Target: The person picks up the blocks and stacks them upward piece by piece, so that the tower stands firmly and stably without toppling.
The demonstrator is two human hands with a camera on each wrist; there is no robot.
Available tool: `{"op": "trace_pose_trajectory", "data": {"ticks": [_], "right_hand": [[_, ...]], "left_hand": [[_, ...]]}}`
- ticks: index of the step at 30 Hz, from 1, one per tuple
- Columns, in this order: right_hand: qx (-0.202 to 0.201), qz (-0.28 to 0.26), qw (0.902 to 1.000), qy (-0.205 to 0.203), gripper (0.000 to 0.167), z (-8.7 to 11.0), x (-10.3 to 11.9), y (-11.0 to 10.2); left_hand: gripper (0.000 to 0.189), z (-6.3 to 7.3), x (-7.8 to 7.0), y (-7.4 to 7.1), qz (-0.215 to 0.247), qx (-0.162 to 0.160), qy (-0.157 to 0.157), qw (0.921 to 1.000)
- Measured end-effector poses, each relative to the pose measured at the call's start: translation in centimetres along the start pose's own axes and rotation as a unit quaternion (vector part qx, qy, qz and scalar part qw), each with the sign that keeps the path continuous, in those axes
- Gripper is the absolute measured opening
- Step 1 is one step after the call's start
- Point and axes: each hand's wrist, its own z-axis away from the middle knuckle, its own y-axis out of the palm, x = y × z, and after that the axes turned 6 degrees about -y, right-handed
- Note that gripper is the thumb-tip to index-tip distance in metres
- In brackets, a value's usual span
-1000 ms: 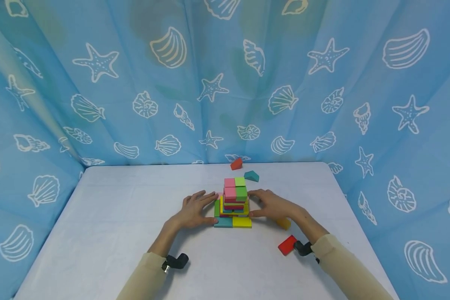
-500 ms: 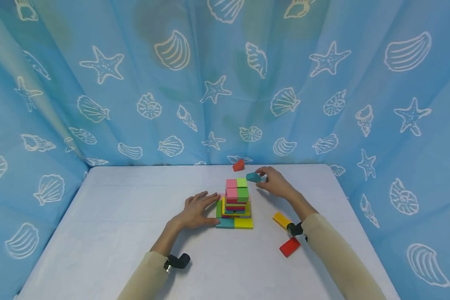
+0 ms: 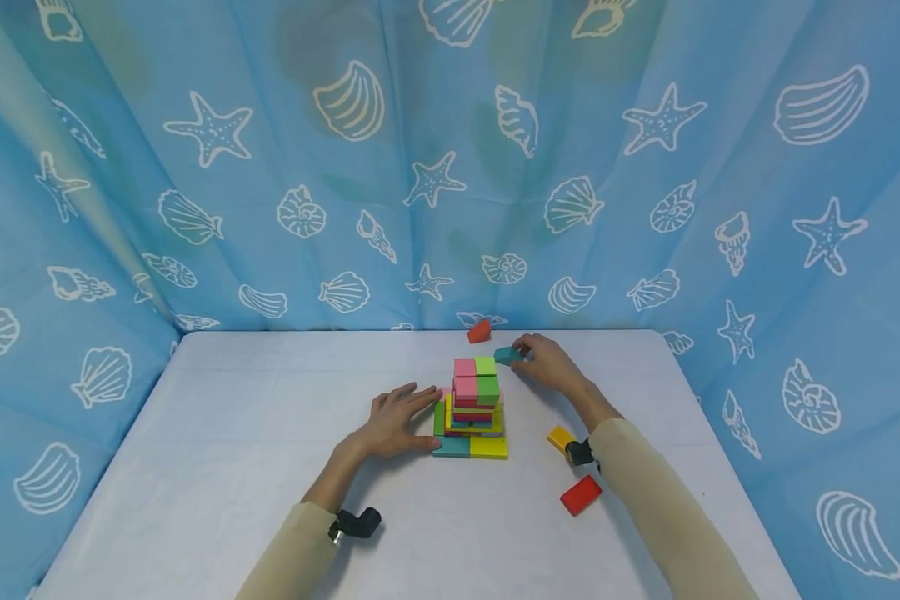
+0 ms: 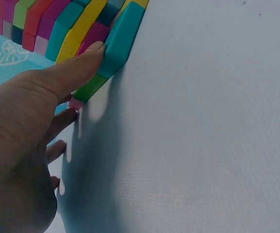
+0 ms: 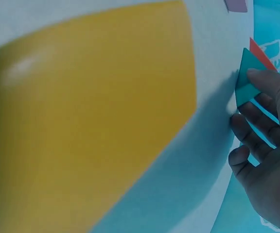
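Note:
A layered tower of coloured blocks [image 3: 476, 389] stands mid-table, with pink and green blocks on top and a wider base of flat pieces. My left hand [image 3: 395, 425] rests along the tower's left side. In the left wrist view its thumb touches the teal base block [image 4: 124, 41], and a fingertip lies by the pink base piece [image 4: 76, 103]. Beyond the tower, to its right, my right hand [image 3: 546, 364] pinches a teal triangular block [image 3: 506, 356] between thumb and fingers. The right wrist view shows the thumb over that teal block [image 5: 247, 80]; the other fingers are partly curled below.
An orange-red triangular block [image 3: 479, 332] lies near the table's back edge. On the right, a yellow block [image 3: 560, 438] sits beside the right wrist camera, and a red block [image 3: 581, 495] lies nearer. A shell-patterned blue curtain [image 3: 435, 233] hangs around the white table [image 3: 270, 392].
My right hand has left the tower's right side, moved back and to the right, and taken hold of the teal triangular block. The left hand has stayed at the tower.

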Motion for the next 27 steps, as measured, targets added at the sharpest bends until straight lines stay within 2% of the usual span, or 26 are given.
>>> {"op": "trace_pose_trajectory", "data": {"ticks": [4, 8, 11, 16, 20, 27], "right_hand": [[-0.016, 0.01, 0.9998, -0.001, 0.041, 0.3, 0.4, -0.2], [-0.037, -0.004, 0.9991, -0.019, 0.042, 0.7, 1.8, -1.5], [-0.052, -0.024, 0.9971, -0.05, 0.043, 1.2, 3.6, -3.0], [-0.072, -0.059, 0.9882, -0.122, 0.041, 2.9, 7.6, -5.5], [-0.057, -0.055, 0.9825, -0.169, 0.039, 4.4, 10.1, -6.4], [-0.016, -0.049, 0.9813, -0.185, 0.038, 5.8, 11.1, -6.3]], "left_hand": [[0.085, 0.0, -0.1, 0.1, -0.003, 0.0, -0.003, 1.0], [0.085, 0.1, -0.2, 0.0, -0.001, 0.001, -0.006, 1.0], [0.085, 0.1, -0.2, -0.1, 0.001, 0.002, -0.005, 1.0], [0.084, 0.2, -0.1, -0.2, -0.001, -0.001, -0.002, 1.0], [0.083, 0.1, 0.0, -0.2, -0.003, -0.005, 0.0, 1.0], [0.084, 0.1, -0.1, -0.1, 0.005, 0.005, -0.004, 1.0]]}}
